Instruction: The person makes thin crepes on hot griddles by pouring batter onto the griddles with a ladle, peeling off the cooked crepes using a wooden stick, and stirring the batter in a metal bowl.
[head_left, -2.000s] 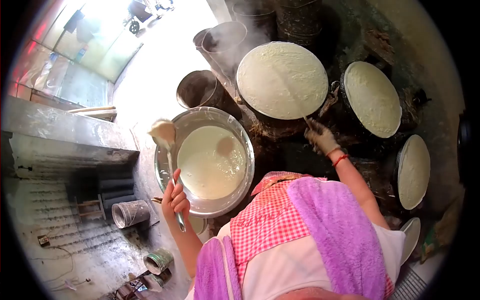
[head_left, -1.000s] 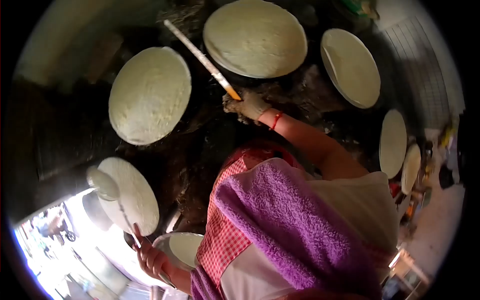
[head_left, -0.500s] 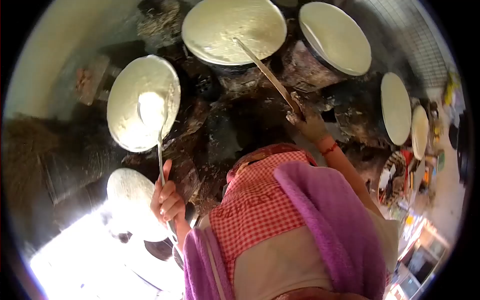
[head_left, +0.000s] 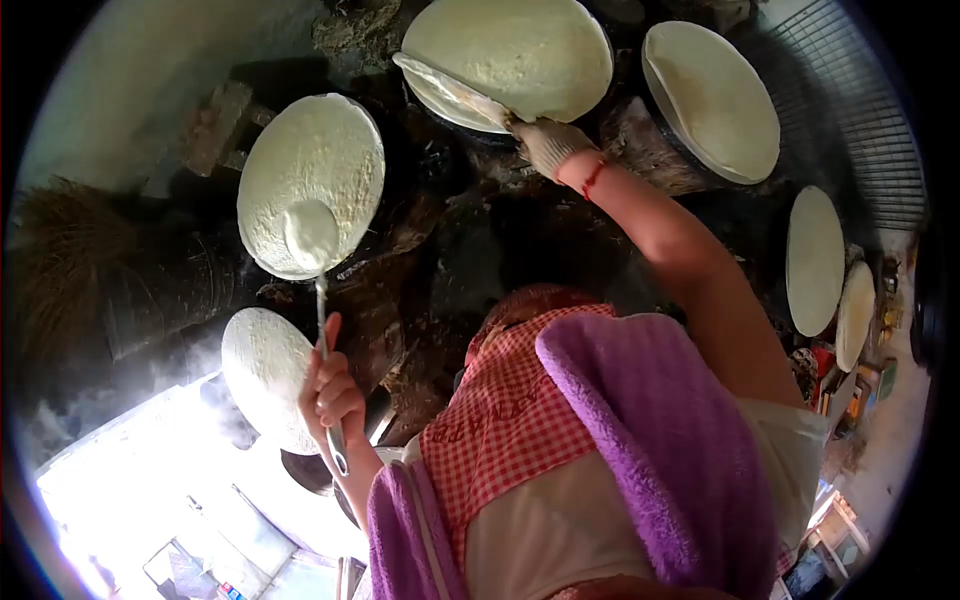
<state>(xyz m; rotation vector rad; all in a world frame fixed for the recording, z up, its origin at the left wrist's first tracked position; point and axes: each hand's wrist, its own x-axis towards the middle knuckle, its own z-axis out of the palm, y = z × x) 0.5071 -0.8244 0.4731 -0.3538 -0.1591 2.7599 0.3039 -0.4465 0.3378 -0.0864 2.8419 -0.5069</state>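
My left hand point(head_left: 338, 398), bare, is closed round the handle of a metal ladle point(head_left: 312, 236), whose bowl of pale batter is over the lower part of a round batter-covered pan point(head_left: 320, 165). My right hand point(head_left: 555, 145) wears a dirty pale glove, with a red string at the wrist. It is closed on a flat stick point(head_left: 452, 88) coated in batter, which lies along the near left edge of the large top pan point(head_left: 520, 50). Part of the stick's grip is hidden in the glove.
At the upper right is another pan point(head_left: 712, 100) with its pale sheet folded at one edge. Two narrower-looking pans point(head_left: 815, 260) point(head_left: 855, 315) stand farther right. A pale round pan point(head_left: 268, 380) is at lower left, near bright light and steam. Straw point(head_left: 70, 245) lies at far left.
My right hand has moved up and left to the top pan, and the stick now lies along its edge. My left hand still holds the ladle over the left pan. The camera view has shifted slightly.
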